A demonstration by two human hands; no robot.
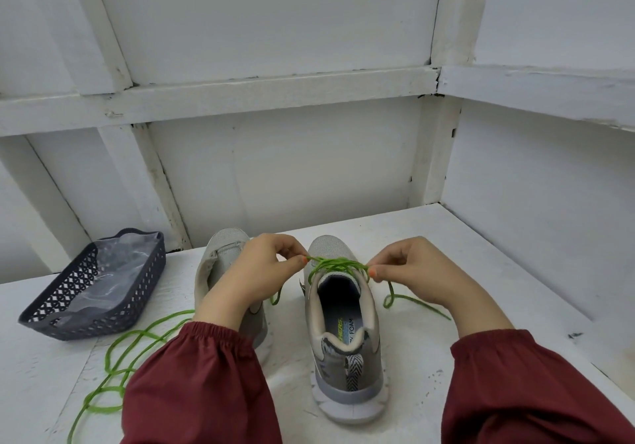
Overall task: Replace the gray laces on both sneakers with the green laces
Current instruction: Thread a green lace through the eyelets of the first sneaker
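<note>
- On the insole [335, 313] of the sneaker [347, 357] on your right, you have a line of slanted yellow-green capitals. Only the ending "HERS" can be read. The start of the word is cut off by the padded collar at the heel.
- Just beside it on the same insole, a line of dark capitals reads "Y FOAM". Any letters before the "Y" are hidden under the same collar.
- Between those two lines runs a pale blue line of lettering, too small and blurred for you to read.
- All three lines run lengthwise along the insole, heel to toe.
</note>
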